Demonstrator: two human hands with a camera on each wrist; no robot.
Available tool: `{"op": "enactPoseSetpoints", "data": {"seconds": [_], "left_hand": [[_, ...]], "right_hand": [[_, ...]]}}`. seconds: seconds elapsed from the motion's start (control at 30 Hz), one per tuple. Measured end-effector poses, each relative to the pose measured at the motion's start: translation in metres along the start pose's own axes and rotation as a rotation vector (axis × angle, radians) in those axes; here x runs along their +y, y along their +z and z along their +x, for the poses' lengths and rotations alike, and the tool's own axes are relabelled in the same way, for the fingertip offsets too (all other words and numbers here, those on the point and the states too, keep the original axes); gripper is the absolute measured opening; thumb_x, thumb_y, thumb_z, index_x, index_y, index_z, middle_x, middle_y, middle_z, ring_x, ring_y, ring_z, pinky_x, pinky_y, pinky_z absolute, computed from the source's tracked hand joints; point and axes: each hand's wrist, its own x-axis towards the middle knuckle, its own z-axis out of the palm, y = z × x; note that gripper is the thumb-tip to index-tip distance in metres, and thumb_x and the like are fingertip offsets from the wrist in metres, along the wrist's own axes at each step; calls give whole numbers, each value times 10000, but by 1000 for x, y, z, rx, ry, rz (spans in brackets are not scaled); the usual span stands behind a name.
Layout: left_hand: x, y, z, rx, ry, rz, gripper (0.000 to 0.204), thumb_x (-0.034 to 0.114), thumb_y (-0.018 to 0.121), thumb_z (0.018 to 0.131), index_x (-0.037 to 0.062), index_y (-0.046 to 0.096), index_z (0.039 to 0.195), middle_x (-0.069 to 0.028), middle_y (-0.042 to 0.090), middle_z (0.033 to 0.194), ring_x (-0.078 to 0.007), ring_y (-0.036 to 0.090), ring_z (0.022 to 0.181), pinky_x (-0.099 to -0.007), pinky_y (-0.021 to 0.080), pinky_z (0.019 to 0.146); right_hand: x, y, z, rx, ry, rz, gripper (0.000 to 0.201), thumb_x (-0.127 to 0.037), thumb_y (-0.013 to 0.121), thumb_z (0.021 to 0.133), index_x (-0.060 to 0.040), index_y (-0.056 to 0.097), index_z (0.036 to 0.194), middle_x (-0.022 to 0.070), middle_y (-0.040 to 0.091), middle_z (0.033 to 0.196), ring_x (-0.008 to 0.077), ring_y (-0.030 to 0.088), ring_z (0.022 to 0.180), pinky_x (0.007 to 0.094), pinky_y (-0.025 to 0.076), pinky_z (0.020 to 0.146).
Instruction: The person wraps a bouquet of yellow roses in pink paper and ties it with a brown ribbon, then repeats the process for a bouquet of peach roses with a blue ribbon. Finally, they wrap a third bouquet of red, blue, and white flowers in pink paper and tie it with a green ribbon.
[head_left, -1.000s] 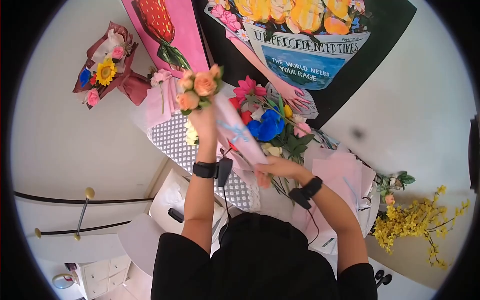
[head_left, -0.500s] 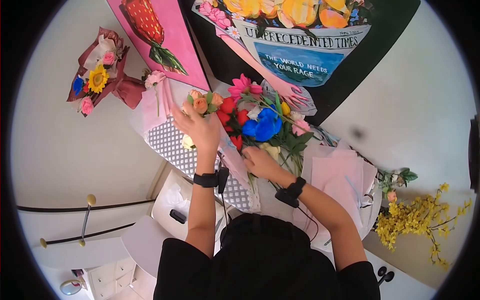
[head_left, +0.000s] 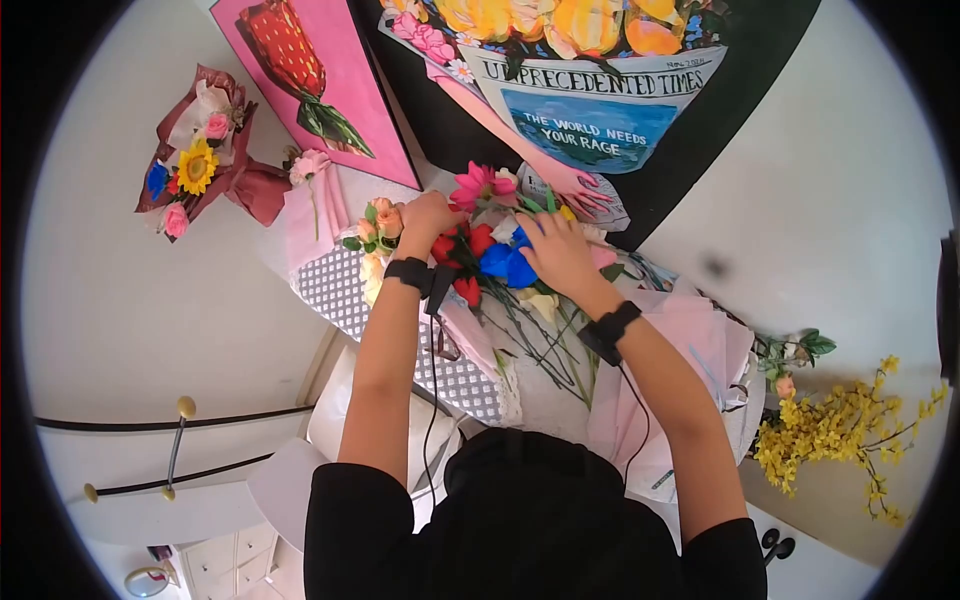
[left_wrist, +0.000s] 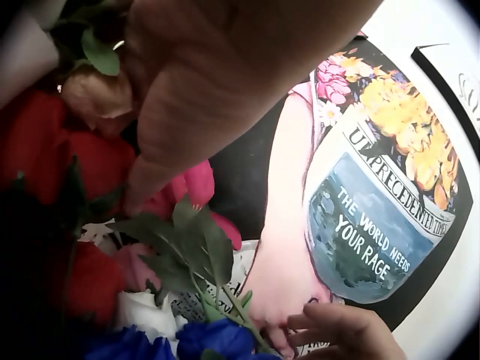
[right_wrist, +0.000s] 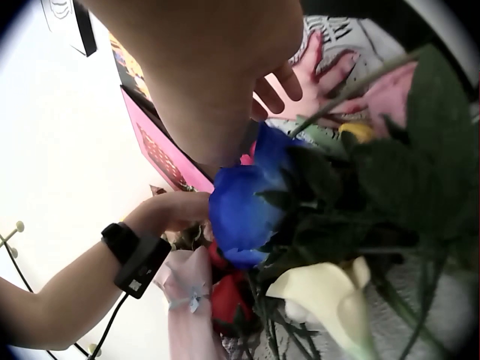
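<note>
My left hand reaches down between the peach roses and the red flowers. In the left wrist view its fingers run down beside the red petals and a magenta flower, their tips partly hidden. My right hand is over the blue flowers, its fingers spread apart. In the right wrist view its fingers hang loosely just above a blue flower, near leafy stems. A cream calla lily lies beside it. The pink-wrapped bouquet with a pale blue bow lies on the table.
Pink wrapping sheets lie at the right. Two painted canvases, one with a pink background, stand behind the flowers. A maroon-wrapped bouquet is at the far left, and yellow blossom branches at the right.
The pink-wrapped bouquet of peach roses was carried in both hands, then laid down on the left and let go. Both hands have since moved to the loose flowers.
</note>
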Motion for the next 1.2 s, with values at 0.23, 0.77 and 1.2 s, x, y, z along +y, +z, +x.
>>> {"op": "enactPoseSetpoints", "data": {"seconds": [0.23, 0.77, 1.2], "left_hand": [[-24, -14, -5, -37, 182, -499, 339, 340, 668, 753, 12, 603, 802, -87, 604, 706, -183, 586, 574, -271, 431, 512], [-41, 15, 27, -491, -54, -746, 518, 459, 547, 835, 28, 515, 1121, -22, 560, 650, -117, 488, 486, -257, 388, 465], [-20, -17, 1, -510, 192, -1216, 484, 419, 489, 889, 7, 546, 1136, -51, 583, 1095, -128, 543, 967, -256, 406, 873]], "right_hand": [[23, 26, -2, -323, 389, -226, 75, -110, 520, 716, -49, 565, 720, 111, 558, 809, 261, 528, 846, 375, 418, 690], [-72, 80, -18, -520, 544, 65, 637, -207, 694, 633, 89, 413, 1121, 204, 463, 1123, 310, 460, 1044, 343, 423, 852], [-45, 102, -6, -380, 897, 1123, 363, -17, 612, 633, 33, 515, 979, 184, 622, 805, 341, 613, 715, 379, 499, 657]]}}
